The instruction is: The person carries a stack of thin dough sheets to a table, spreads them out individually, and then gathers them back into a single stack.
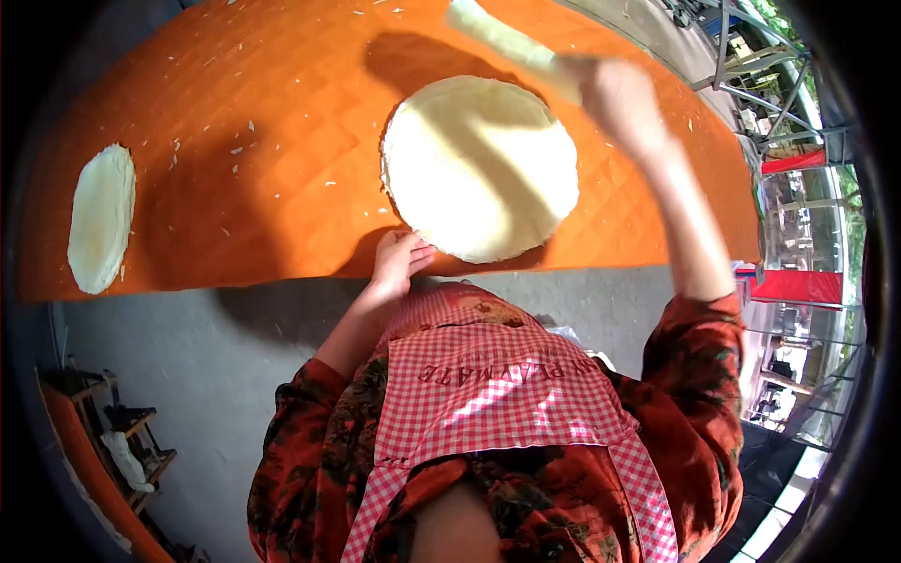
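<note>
A round, pale, flat disc (481, 169), which looks like a stack of thin sheets, lies on the orange-covered table. At its near left edge is my left hand (402, 258), fingers stretched out and touching the rim. Above and to the right of the disc, my right hand (615, 98) is wrapped round one end of a pale, flat stick-like tool (502, 39). The tool is raised, blurred by motion, and throws a shadow across the disc.
Another pale, narrow oval piece (101, 219) lies at the table's left end. Small white scraps dot the orange cover (310, 122). A wooden rack (141, 441) stands on the floor at lower left. Metal frames are at the right.
</note>
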